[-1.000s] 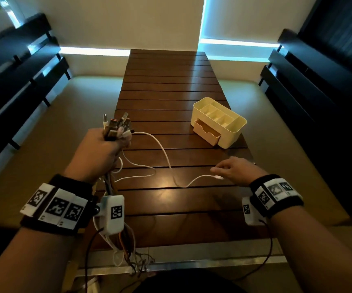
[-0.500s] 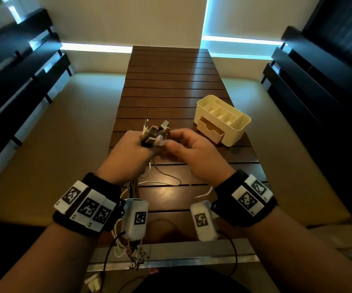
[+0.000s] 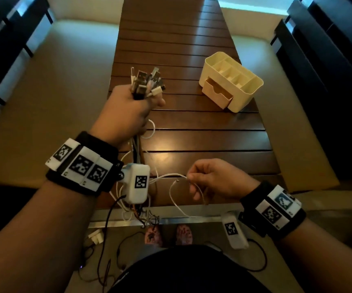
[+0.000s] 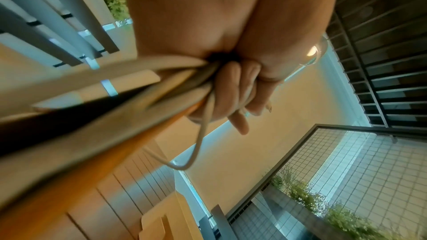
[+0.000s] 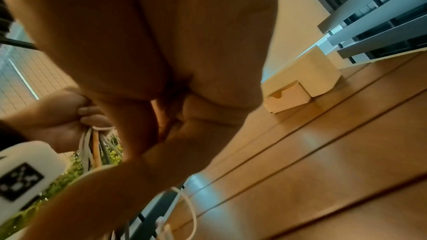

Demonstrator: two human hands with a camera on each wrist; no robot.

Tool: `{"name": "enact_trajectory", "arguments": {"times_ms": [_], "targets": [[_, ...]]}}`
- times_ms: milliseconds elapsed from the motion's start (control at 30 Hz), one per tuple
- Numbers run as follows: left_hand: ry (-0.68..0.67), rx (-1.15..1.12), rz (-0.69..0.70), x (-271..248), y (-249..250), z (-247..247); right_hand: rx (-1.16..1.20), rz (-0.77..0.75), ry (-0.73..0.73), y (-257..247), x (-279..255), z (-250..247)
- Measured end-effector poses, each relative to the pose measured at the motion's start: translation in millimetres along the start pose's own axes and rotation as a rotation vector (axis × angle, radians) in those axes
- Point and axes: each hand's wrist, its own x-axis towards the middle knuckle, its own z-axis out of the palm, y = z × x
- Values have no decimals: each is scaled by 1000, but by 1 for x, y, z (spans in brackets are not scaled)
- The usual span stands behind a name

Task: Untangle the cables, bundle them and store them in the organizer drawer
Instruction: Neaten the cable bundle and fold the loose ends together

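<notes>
Head view: cream organizer (image 3: pixel 246 89) on slatted table (image 3: pixel 202 140), drawer (image 3: pixel 218 93) open

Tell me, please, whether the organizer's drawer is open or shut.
Open: the drawer sticks out from the organizer front, its inside visible and apparently empty.

Cables (image 3: pixel 146 83) in both hands

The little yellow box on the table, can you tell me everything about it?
The organizer is a pale cream box that looks like plastic, standing upright on the brown slatted table, toward the right. Its open top is split into several compartments. Low in front, a small drawer with a notch is pulled out. No hand touches it.
</notes>
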Motion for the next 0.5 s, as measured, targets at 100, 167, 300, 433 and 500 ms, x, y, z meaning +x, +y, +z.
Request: {"name": "enact_trajectory", "arguments": {"times_ms": [100,167,300,433,500], "targets": [[-59,-106,-34,-2,-4,4,-113,132,-116,20,-6,4],[-89,-167,-47,-5,-5,7,-287,212,-170,32,-11,4],[-119,-226,-52,-11,-3,14,-570,378,-168,50,-8,1],[-139,-292,-82,-18,-2,27,-739,285,-67,45,-4,-8],[-163,-338,-103,-24,-4,38,-497,146,9,32,-4,-11]]}}
